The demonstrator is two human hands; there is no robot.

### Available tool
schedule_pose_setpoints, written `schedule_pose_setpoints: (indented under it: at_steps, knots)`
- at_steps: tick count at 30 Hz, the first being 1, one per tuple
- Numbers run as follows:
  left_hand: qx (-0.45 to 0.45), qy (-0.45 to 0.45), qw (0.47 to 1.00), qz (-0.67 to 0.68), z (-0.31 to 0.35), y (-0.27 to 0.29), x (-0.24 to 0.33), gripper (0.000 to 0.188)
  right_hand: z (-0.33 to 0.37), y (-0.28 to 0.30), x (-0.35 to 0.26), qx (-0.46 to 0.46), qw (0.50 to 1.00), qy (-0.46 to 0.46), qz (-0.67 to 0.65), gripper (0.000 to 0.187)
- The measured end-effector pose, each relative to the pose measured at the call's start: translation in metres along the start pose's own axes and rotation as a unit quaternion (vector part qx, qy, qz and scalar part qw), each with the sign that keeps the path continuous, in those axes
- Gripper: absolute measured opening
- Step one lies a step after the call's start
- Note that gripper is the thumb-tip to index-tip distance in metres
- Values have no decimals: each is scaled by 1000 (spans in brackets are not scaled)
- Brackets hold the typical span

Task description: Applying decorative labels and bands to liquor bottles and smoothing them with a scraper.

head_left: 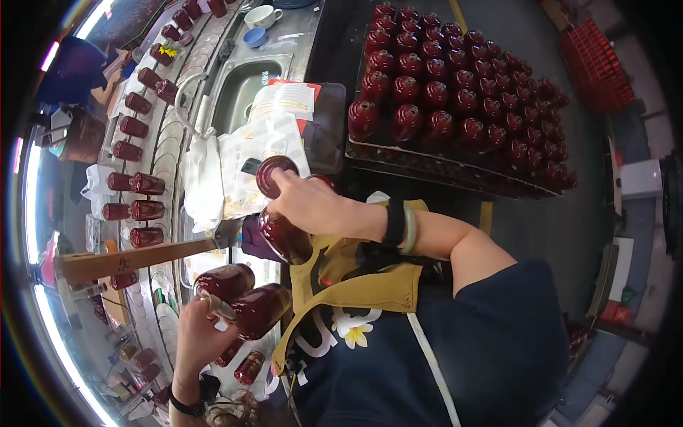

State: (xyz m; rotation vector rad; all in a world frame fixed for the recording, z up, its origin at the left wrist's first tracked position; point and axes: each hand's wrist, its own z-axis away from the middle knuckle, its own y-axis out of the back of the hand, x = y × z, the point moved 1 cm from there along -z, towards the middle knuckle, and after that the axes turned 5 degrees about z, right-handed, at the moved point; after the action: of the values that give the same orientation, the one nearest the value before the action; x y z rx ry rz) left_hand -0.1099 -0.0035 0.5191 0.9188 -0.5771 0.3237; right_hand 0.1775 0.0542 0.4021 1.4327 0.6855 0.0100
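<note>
Two dark red jars (242,297) gripped together in left hand (196,338) | right hand (313,206) clasps third jar (283,231), just above-right, axis tilted toward it | right hand nearer.

left hand (196,334): grips two red jars (242,299) | right hand (313,206): holds red jar (283,231) | tray of jars (455,92) beyond

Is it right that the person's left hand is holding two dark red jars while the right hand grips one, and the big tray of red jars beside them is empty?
Not quite. The head view shows the left hand holding two dark red jars and the right hand gripping one jar, but the tray is not empty: it is packed with rows of red jars.
</note>
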Motion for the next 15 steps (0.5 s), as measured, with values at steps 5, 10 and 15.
schedule_pose_setpoints:
  at_steps: [5, 10, 15]
  knots:
    - [48, -58, 995, -65, -51, 0, 69, 16, 29, 65, 61, 33, 998, -53, -23, 22]
    - [40, 16, 999, -5, -89, 12, 108, 24, 57, 144, 119, 99, 990, -22, -100, 19]
    - [83, -68, 994, -32, -125, 33, 187, 57, 112, 245, 173, 149, 986, -39, -67, 21]
